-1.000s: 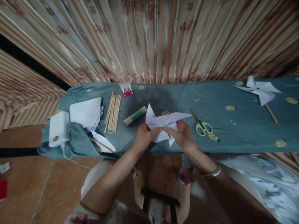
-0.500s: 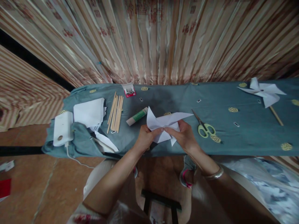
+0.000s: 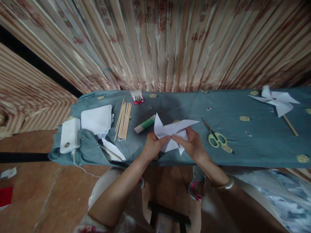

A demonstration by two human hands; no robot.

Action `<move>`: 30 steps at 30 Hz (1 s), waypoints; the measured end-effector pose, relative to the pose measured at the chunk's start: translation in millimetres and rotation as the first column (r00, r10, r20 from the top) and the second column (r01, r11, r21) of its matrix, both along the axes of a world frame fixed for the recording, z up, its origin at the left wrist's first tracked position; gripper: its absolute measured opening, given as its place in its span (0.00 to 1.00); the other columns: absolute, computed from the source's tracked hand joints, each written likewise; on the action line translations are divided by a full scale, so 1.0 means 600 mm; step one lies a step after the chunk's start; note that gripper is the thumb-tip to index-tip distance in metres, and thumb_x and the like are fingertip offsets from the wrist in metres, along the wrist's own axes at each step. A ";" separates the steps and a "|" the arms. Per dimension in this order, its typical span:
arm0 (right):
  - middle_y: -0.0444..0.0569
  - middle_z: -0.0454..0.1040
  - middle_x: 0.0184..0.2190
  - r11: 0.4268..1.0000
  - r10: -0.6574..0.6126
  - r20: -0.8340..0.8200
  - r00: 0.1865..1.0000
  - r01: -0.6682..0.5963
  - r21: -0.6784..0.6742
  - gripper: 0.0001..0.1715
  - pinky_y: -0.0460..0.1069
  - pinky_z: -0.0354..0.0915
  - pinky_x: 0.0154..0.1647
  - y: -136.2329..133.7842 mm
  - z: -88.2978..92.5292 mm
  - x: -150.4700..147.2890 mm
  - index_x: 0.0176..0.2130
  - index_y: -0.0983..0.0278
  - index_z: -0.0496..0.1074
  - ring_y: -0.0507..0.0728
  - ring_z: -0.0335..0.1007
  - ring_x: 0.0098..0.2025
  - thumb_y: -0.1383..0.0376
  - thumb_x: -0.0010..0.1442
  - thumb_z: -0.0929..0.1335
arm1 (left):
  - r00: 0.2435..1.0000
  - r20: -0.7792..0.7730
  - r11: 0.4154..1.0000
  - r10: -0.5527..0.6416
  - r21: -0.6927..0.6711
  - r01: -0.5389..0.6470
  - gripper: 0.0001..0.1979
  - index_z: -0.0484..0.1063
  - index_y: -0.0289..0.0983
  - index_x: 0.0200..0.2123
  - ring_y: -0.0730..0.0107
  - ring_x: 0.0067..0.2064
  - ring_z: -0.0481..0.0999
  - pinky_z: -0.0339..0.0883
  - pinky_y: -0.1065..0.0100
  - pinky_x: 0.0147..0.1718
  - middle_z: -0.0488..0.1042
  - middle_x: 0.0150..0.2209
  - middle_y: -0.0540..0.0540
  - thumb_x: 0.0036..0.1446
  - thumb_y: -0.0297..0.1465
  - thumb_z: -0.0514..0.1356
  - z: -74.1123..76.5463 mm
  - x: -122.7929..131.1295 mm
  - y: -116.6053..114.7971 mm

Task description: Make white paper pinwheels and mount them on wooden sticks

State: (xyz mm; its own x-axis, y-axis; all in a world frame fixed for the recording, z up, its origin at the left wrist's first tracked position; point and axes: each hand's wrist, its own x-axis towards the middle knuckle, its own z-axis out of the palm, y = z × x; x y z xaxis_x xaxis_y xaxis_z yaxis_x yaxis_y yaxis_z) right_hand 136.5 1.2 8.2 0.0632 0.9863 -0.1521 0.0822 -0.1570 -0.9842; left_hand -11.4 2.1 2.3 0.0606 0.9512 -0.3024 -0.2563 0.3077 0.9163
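Left hand (image 3: 153, 145): thumb pressed on the folded centre of a white paper pinwheel (image 3: 172, 129). Right hand (image 3: 191, 145): matching pinch, thumbs nearly meeting. Pinwheel: between both hands, above the table's near side. Risk: folded points would likely spring open if either thumb slackened; uneven pressure might skew the creases. Just beyond, left: glue stick (image 3: 146, 123). Right: green-handled scissors (image 3: 212, 132), blade tips near one paper point. Farther: wooden sticks (image 3: 124, 121); open red box of tacks (image 3: 138, 99).

Apparently no legible lettering in view.
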 end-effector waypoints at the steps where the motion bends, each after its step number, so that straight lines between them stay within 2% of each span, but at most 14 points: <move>1: 0.49 0.79 0.32 1.000 0.008 0.000 1.000 -0.008 0.006 0.21 0.52 0.70 0.34 0.001 0.001 -0.001 0.37 0.63 0.74 0.60 0.74 0.33 0.56 0.44 0.75 | 1.000 0.008 1.000 0.007 -0.001 -0.007 0.16 0.81 0.33 0.31 0.61 0.33 0.78 0.72 0.63 0.37 0.82 0.32 0.44 0.36 0.35 0.72 0.000 0.000 0.001; 5: 0.47 0.79 0.32 0.999 0.030 -0.019 0.999 -0.030 0.012 0.22 0.51 0.69 0.32 0.004 0.003 -0.006 0.37 0.62 0.73 0.58 0.73 0.32 0.54 0.44 0.76 | 0.999 0.027 1.000 0.019 -0.005 -0.019 0.16 0.80 0.32 0.29 0.61 0.33 0.78 0.72 0.63 0.36 0.81 0.31 0.43 0.35 0.35 0.72 0.006 -0.003 0.005; 9: 0.46 0.79 0.35 0.998 0.056 -0.155 0.986 -0.053 0.024 0.21 0.49 0.69 0.35 0.011 -0.003 -0.005 0.39 0.61 0.74 0.57 0.73 0.34 0.51 0.49 0.74 | 0.998 0.014 0.998 0.056 0.007 -0.056 0.15 0.80 0.32 0.30 0.60 0.34 0.78 0.71 0.63 0.37 0.82 0.32 0.43 0.37 0.34 0.71 0.009 -0.010 0.010; 14: 0.45 0.79 0.34 0.997 -0.012 -0.221 0.975 0.029 0.076 0.20 0.50 0.69 0.39 0.026 -0.018 -0.001 0.36 0.60 0.76 0.57 0.74 0.37 0.46 0.56 0.70 | 0.994 -0.001 0.993 0.108 0.051 -0.108 0.13 0.80 0.35 0.30 0.61 0.33 0.78 0.71 0.63 0.37 0.82 0.32 0.44 0.38 0.33 0.70 0.004 -0.023 0.015; 20: 0.48 0.80 0.32 0.993 -0.103 -0.360 0.927 0.119 0.021 0.25 0.54 0.71 0.39 0.044 -0.010 -0.026 0.30 0.59 0.75 0.60 0.76 0.35 0.41 0.53 0.68 | 0.992 0.002 0.991 0.128 0.043 -0.128 0.13 0.80 0.34 0.30 0.61 0.33 0.77 0.70 0.63 0.35 0.81 0.31 0.43 0.37 0.33 0.70 0.004 -0.039 0.015; 24: 0.50 0.80 0.29 0.995 -0.099 -0.445 0.890 0.096 -0.029 0.33 0.55 0.72 0.38 0.058 -0.002 -0.038 0.31 0.60 0.76 0.62 0.77 0.35 0.35 0.49 0.67 | 0.991 0.009 0.990 0.132 0.045 -0.132 0.13 0.80 0.34 0.29 0.62 0.33 0.77 0.70 0.64 0.35 0.81 0.31 0.43 0.38 0.33 0.70 0.009 -0.050 0.015; 28: 0.51 0.80 0.27 0.992 -0.126 -0.460 0.879 0.110 -0.061 0.37 0.54 0.72 0.36 0.075 -0.007 -0.043 0.29 0.61 0.76 0.61 0.77 0.33 0.32 0.49 0.64 | 0.988 0.025 0.987 0.151 0.049 -0.152 0.14 0.80 0.34 0.31 0.60 0.35 0.78 0.70 0.62 0.38 0.81 0.33 0.44 0.38 0.33 0.70 0.012 -0.062 0.014; 30: 0.51 0.79 0.27 0.989 -0.147 -0.459 0.876 0.131 -0.068 0.35 0.53 0.71 0.36 0.082 -0.014 -0.046 0.28 0.61 0.75 0.60 0.77 0.32 0.33 0.50 0.64 | 0.987 0.014 0.986 0.161 0.042 -0.161 0.14 0.80 0.34 0.31 0.58 0.36 0.78 0.70 0.60 0.39 0.82 0.33 0.44 0.37 0.33 0.70 0.013 -0.069 0.013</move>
State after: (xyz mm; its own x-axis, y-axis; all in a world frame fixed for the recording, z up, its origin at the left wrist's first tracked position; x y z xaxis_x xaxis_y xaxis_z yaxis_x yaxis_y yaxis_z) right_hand 108.8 50.6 0.0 0.1137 0.9663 -0.2309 -0.4051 -0.1672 -0.8989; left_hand -52.9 10.0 9.9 -0.0913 0.9608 -0.2616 -0.3093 0.2224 0.9246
